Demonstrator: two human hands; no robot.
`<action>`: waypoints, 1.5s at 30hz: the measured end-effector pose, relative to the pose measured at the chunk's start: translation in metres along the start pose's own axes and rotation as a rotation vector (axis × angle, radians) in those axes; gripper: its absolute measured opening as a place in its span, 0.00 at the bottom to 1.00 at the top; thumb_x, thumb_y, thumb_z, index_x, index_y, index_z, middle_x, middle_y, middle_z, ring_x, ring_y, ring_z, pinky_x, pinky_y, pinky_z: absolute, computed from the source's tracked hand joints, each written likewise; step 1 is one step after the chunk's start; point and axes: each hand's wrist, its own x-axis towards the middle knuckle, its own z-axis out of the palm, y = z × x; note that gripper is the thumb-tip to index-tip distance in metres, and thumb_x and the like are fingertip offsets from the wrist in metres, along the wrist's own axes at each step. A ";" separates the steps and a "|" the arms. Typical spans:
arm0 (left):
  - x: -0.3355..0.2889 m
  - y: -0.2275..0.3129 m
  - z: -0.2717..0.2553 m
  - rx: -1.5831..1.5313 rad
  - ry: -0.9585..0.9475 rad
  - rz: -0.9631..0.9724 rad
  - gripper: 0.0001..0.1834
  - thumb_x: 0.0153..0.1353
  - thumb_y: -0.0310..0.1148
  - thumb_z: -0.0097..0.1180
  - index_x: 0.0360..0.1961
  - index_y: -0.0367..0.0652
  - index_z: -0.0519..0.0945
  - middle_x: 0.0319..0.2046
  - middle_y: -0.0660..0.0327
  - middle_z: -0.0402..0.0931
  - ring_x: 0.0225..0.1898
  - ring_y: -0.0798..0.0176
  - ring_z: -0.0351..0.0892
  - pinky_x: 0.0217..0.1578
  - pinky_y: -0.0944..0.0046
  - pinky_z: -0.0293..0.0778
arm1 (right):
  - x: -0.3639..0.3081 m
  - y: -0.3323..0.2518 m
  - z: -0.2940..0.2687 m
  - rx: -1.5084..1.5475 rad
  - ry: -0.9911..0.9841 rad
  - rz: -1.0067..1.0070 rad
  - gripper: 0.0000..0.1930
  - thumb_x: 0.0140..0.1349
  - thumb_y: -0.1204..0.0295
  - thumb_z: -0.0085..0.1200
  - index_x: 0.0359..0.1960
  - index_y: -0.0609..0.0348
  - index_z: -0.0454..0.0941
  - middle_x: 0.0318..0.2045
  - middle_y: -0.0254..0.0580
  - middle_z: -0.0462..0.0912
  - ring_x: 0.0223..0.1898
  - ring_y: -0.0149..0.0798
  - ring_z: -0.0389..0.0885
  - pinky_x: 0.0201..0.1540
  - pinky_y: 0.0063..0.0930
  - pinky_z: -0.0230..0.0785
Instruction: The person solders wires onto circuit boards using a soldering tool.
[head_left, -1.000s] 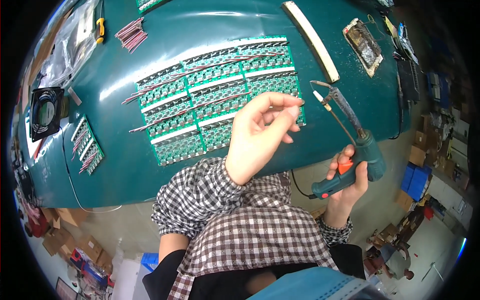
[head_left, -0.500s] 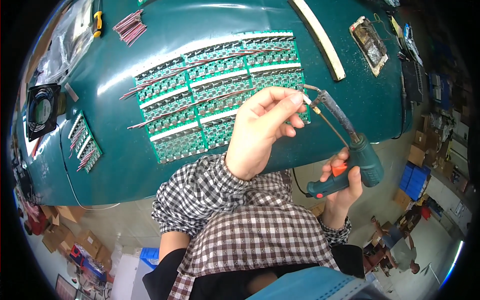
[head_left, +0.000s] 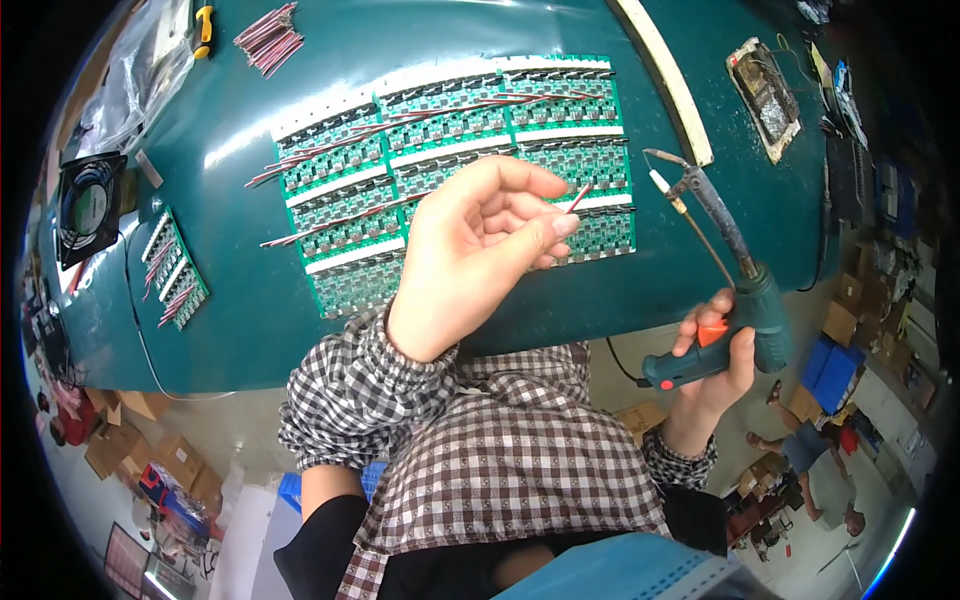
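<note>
My left hand (head_left: 475, 245) is closed, pinching a short red and dark wire (head_left: 578, 198) between thumb and fingers above the circuit board panels (head_left: 455, 165). The panels lie in rows on the green tabletop, with several red and dark wires (head_left: 340, 155) stretched across them. My right hand (head_left: 715, 365) is wrapped round the grip of a dark green soldering gun (head_left: 765, 325) with an orange trigger. Its thin feed tube and bent tip (head_left: 667, 157) point up and left, right of the panels and apart from the wire.
A bundle of wires (head_left: 268, 40) lies at the far left, near a yellow-handled screwdriver (head_left: 204, 32). A black fan (head_left: 92, 208) and a small circuit board (head_left: 174, 270) are on the left. Right of the panels are a long pale strip (head_left: 668, 75) and a dirty soldering tray (head_left: 765, 100).
My left hand has moved left, away from the soldering tip, and the wire now shows in its fingers. The soldering gun has shifted to the right.
</note>
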 end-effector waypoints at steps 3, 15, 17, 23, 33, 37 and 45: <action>0.000 0.000 -0.004 0.038 -0.010 -0.014 0.07 0.58 0.23 0.56 0.38 0.35 0.75 0.31 0.61 0.78 0.31 0.74 0.77 0.31 0.75 0.74 | 0.003 -0.001 0.002 -0.037 -0.027 0.020 0.21 0.64 0.61 0.47 0.46 0.71 0.65 0.34 0.46 0.72 0.34 0.40 0.77 0.25 0.25 0.77; -0.002 0.036 -0.027 0.667 0.032 0.202 0.03 0.56 0.23 0.57 0.31 0.35 0.76 0.26 0.69 0.74 0.28 0.79 0.71 0.29 0.79 0.67 | 0.010 -0.002 0.002 -0.070 -0.017 0.073 0.22 0.64 0.61 0.48 0.47 0.72 0.64 0.35 0.47 0.73 0.35 0.40 0.78 0.25 0.24 0.77; 0.011 0.018 -0.024 0.786 0.003 0.233 0.04 0.54 0.25 0.57 0.31 0.36 0.77 0.24 0.67 0.74 0.25 0.77 0.72 0.28 0.77 0.69 | 0.012 -0.002 0.002 -0.075 -0.035 0.078 0.22 0.64 0.61 0.48 0.47 0.72 0.64 0.35 0.47 0.73 0.35 0.41 0.78 0.25 0.24 0.77; 0.030 -0.008 -0.010 1.122 0.134 0.429 0.04 0.47 0.27 0.55 0.24 0.40 0.73 0.22 0.56 0.74 0.25 0.52 0.76 0.25 0.57 0.72 | 0.007 -0.003 -0.002 -0.095 0.014 0.066 0.23 0.63 0.61 0.49 0.47 0.72 0.64 0.35 0.46 0.73 0.35 0.40 0.78 0.26 0.25 0.77; 0.042 -0.011 -0.017 1.090 0.095 0.419 0.03 0.48 0.26 0.55 0.24 0.40 0.74 0.21 0.61 0.73 0.22 0.64 0.74 0.25 0.66 0.71 | 0.008 -0.003 -0.009 -0.066 0.010 0.090 0.23 0.61 0.64 0.51 0.49 0.75 0.64 0.37 0.52 0.76 0.38 0.47 0.81 0.31 0.31 0.81; 0.044 -0.012 -0.017 1.118 0.108 0.422 0.03 0.47 0.25 0.55 0.24 0.41 0.74 0.20 0.62 0.72 0.21 0.65 0.74 0.24 0.67 0.70 | 0.007 -0.005 -0.009 -0.102 0.007 0.111 0.23 0.62 0.63 0.49 0.48 0.73 0.63 0.37 0.49 0.75 0.40 0.45 0.80 0.33 0.29 0.81; 0.045 -0.012 -0.018 1.078 0.103 0.393 0.02 0.47 0.25 0.54 0.23 0.41 0.74 0.19 0.61 0.71 0.21 0.64 0.73 0.25 0.66 0.70 | 0.003 -0.010 0.011 -0.295 0.119 0.138 0.21 0.57 0.69 0.54 0.47 0.75 0.69 0.33 0.52 0.79 0.33 0.47 0.83 0.31 0.34 0.81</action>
